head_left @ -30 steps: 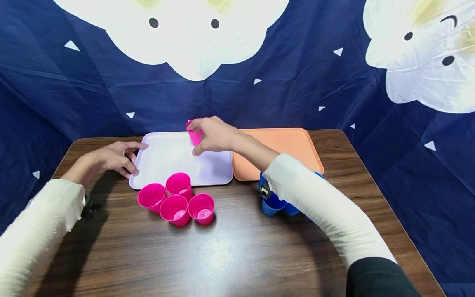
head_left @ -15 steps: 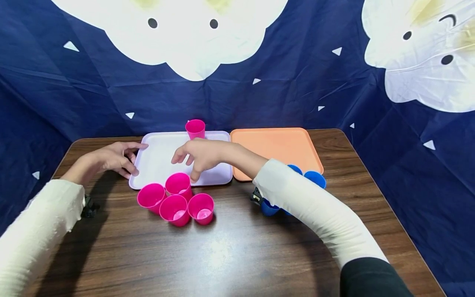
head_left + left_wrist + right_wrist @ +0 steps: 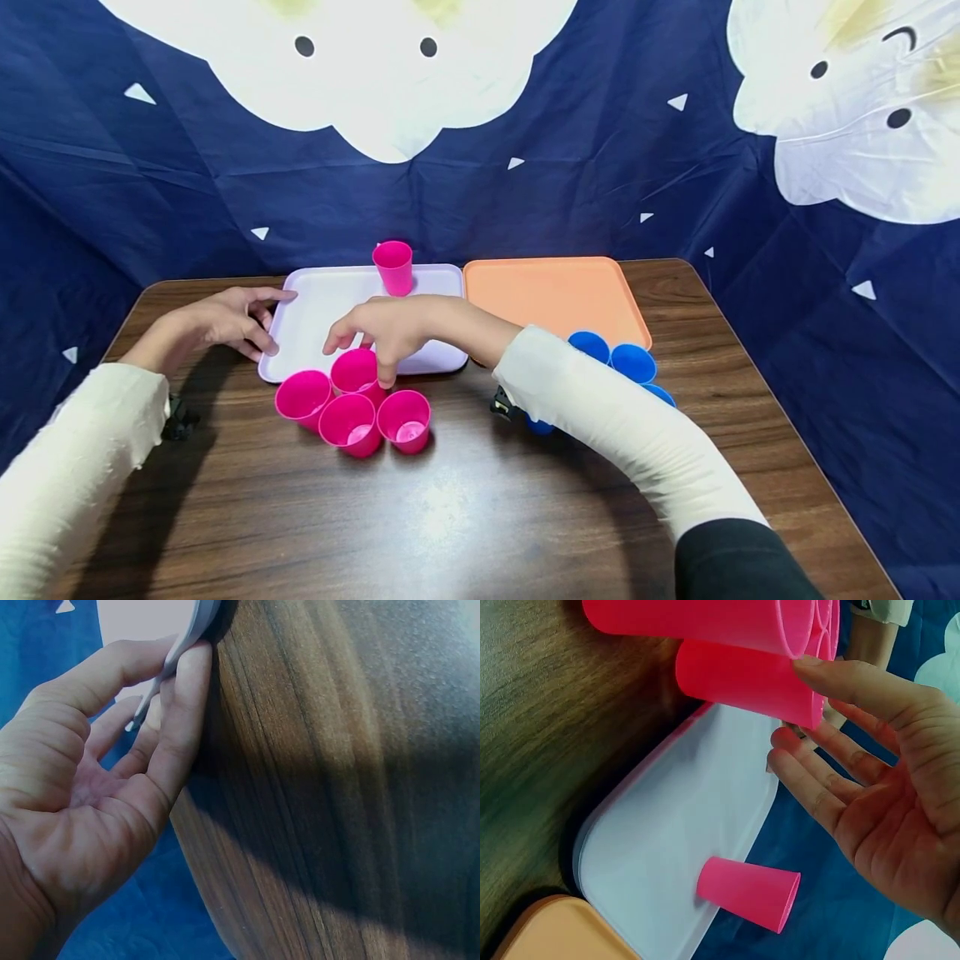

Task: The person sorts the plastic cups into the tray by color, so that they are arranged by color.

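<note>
At the tray's left end, my left hand (image 3: 232, 321) pinches the rim of the lavender tray (image 3: 311, 321), thumb on one side and fingers on the other in the left wrist view. My right hand (image 3: 393, 329) hovers with spread fingers over the rear pink cup (image 3: 352, 367) of a cluster. Its thumb is right at a cup rim in the right wrist view, while the other fingers stay apart from the cups. Other pink cups (image 3: 303, 396) stand upright around that one. A single pink cup (image 3: 750, 892) stands upright on the tray's far right part.
An orange tray (image 3: 555, 296) lies right beside the lavender one. Several blue cups (image 3: 633, 362) stand in front of it, partly hidden by the right sleeve. Behind the wooden table (image 3: 450, 517) hangs a dark blue cloth (image 3: 525, 208).
My right hand has let go of the pink cup on the lavender tray and moved back toward the pink cluster. The left hand has stayed on the tray rim.
</note>
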Demonstrator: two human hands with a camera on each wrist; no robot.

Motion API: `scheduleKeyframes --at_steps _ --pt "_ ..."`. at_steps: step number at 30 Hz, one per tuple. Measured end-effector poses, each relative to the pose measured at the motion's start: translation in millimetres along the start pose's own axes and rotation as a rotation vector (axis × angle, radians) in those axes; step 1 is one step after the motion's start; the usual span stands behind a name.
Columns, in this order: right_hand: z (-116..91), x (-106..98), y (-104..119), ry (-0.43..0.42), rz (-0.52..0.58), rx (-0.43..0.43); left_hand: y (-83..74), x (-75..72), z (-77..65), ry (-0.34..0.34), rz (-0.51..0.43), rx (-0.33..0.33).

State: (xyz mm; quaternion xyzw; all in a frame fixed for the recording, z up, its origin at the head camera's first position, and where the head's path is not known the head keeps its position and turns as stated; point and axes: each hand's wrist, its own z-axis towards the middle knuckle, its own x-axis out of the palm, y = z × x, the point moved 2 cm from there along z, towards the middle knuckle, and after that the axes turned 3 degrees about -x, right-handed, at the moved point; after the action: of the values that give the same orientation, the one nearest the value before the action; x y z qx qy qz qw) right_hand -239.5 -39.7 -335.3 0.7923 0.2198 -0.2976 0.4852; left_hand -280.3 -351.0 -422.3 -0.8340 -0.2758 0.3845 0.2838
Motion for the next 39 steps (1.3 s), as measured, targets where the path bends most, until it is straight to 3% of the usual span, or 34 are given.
scheduleKeyframes --at_steps 8,15,39 --pt "6 7 0 0.026 -0.122 0.018 0.3 0.3 -0.1 -0.002 0.002 0.011" --pt "7 7 0 0.034 -0.155 0.021 -0.2 -1.0 -0.5 0.004 -0.022 0.003" --pt "-17 -14 -2 -0.097 -0.053 -0.032 -3.2 -0.7 -1.3 -0.009 0.002 -0.024"
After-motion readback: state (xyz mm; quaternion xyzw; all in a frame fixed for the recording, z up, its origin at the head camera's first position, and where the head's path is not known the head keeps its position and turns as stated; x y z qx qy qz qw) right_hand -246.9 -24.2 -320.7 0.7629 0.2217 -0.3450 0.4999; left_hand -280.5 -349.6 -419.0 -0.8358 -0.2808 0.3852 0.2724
